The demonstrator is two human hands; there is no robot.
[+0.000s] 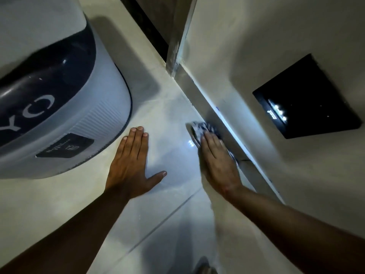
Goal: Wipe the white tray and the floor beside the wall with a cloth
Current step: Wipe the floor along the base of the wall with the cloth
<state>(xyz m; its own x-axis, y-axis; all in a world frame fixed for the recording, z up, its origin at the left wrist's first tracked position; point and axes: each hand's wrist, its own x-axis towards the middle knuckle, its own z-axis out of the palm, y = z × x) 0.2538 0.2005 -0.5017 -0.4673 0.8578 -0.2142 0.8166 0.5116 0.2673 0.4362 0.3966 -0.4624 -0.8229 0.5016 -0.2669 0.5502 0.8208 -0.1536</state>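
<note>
The cloth (pixel 204 129) lay right of frame centre against the wall (pixel 256 56), pressed under the right hand (pixel 218 165)'s flat fingers (left hand (pixel 131 165) splayed, empty); floor (pixel 167 115) wiping seemed underway, tray unseen.

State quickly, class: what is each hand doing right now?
Left hand: open, flat on the floor, holding nothing.
Right hand: open, fingers pressing the patterned cloth against the floor beside the wall.

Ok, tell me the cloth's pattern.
Dark blue-and-white patterned cloth under the right hand, head view.
</note>
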